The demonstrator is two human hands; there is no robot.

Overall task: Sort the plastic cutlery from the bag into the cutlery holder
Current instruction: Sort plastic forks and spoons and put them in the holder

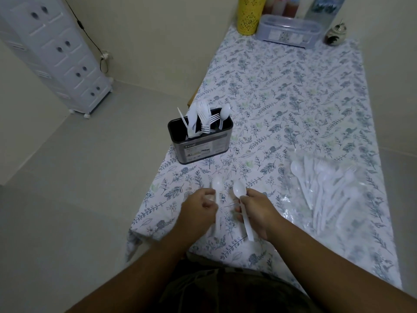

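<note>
A dark metal cutlery holder (pixel 204 145) stands near the table's left edge with several white plastic forks, knives and a spoon upright in it. To the right lies a clear plastic bag (pixel 352 199) with several white spoons and forks (pixel 325 188) on it. My right hand (pixel 255 211) grips a white spoon (pixel 239 190) by the handle, bowl pointing away. My left hand (pixel 198 211) holds a second white utensil (pixel 216 187), blurred, that looks like a spoon. Both hands hover over the table's near edge, in front of the holder.
The table has a floral cloth (pixel 282 98). At its far end stand a yellow perforated cup (pixel 249 14), a clear lidded box (pixel 288 30), bottles and a small round jar (pixel 336 35). A white drawer cabinet (pixel 58 53) stands on the floor to the left.
</note>
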